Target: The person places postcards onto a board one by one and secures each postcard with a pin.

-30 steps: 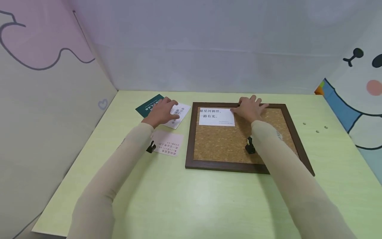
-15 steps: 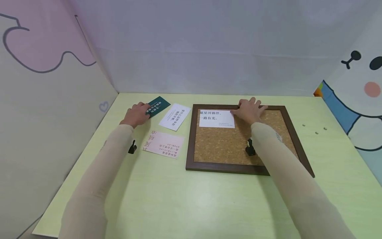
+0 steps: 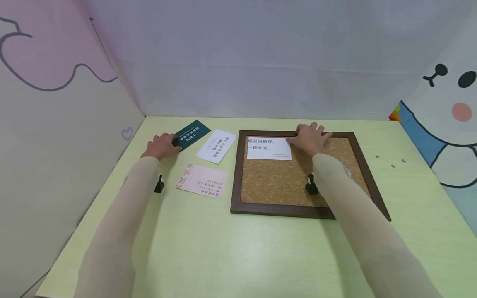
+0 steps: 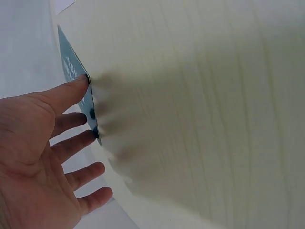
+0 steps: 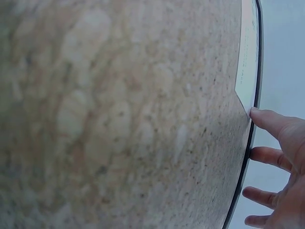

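Cork board with a dark brown frame, lying flat on a pale yellow-green table, with loose cards to its left and tiny round studs to its right. A white card printed with two lines of large dark characters sits in the board's far left corner, its straight edges lined up with the frame. The right hand rests at the board's far edge, fingers spread and holding nothing; its thumb touches the white card's far right corner and a fingertip touches the frame. The left hand is well to the left of the board, fingers loosely extended, with the thumb and fingertips resting on the near end of a dark green card with pale writing, no fist made. Between that card and the board, a second white card, the slanted one, lies just beside the frame. A pink card with red characters lies left of the board and nearer the person, its print upside down from this side. Both arms wear cream sleeves, and a plain pale lilac wall covering rises beyond the board.
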### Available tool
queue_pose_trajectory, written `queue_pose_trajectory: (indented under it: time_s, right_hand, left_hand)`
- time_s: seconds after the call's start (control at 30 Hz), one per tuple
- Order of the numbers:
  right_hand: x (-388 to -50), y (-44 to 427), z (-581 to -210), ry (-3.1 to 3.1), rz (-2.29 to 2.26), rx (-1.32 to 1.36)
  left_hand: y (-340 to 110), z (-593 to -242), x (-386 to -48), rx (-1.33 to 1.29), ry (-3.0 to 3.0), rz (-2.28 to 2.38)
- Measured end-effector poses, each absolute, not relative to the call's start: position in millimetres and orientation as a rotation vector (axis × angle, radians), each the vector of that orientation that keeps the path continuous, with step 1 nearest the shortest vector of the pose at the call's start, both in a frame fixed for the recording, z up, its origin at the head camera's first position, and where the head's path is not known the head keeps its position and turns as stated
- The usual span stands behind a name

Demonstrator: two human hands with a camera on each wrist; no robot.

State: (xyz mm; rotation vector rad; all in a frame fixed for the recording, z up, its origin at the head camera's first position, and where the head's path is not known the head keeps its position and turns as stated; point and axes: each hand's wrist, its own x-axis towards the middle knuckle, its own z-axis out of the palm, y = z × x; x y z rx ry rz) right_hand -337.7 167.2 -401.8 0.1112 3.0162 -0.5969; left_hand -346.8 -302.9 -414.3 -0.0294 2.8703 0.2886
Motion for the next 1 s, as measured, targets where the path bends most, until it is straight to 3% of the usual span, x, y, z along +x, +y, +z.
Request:
queue_pose_trajectory:
  time_s: [1.0]
  right_hand:
    - [-336.0,165.6,-401.0,2.998,-0.581,0.123]
  left_hand:
    - [-305.7,-413.0,-337.6,-0.045,2.948,0.28]
